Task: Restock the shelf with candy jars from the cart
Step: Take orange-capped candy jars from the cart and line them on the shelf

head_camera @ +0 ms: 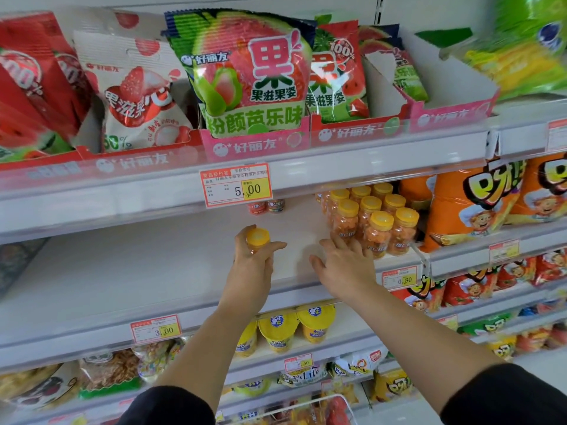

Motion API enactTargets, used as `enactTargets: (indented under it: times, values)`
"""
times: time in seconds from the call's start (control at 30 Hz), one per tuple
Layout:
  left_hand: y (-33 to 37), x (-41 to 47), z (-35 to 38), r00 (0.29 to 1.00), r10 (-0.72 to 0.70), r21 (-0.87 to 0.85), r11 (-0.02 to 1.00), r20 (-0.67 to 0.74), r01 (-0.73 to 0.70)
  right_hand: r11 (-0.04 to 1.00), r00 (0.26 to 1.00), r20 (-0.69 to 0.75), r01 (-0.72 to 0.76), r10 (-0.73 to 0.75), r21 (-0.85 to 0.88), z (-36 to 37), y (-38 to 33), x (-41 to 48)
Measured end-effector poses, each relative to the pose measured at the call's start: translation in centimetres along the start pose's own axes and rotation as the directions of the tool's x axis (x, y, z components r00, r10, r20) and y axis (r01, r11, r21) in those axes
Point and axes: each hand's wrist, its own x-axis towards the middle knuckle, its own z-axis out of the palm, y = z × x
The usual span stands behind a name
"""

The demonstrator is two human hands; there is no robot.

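Your left hand (pixel 256 259) grips a yellow-capped candy jar (pixel 257 240) round its body, right hand (pixel 345 265) spread flat; it looks light, rigid, slick, so hold mid-body.

Held jar (pixel 258 238) mostly hidden — cart (pixel 334 396) cut off below.

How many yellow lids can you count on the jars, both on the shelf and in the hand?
yellow-lidded jars standing on the shelf: 8 in view
held jar in the left hand: 1
Total: 9
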Motion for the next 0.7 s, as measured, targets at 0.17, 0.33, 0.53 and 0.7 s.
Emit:
enactTargets:
  times: [0.17,0.33,0.53,0.7]
  values:
    - [1.3,-0.4,0.4,0.998,0.017,-0.041,0.999,0.065,-0.014,0.993,0.994,-0.05,0.1,-0.097,0.068,-1.2,1.0,-1.6]
    - [2.6,0.6,2.0,0.992,-0.077,-0.232,0.968,0.1,0.098,0.97,0.986,-0.072,0.161,-0.15,0.183,-1.9,5.6,-4.5]
    - [5.9,2.8,5.6,0.975,-0.098,-0.298,0.942,0.201,0.156,0.964,0.981,-0.156,0.15,-0.117,0.218,-2.0,10.1,-5.1]
    - [8.1,3.5,7.0,0.978,-0.117,-0.224,0.962,0.173,0.155,0.944,0.978,-0.104,0.202,-0.181,0.261,-2.1,11.8,-4.9]
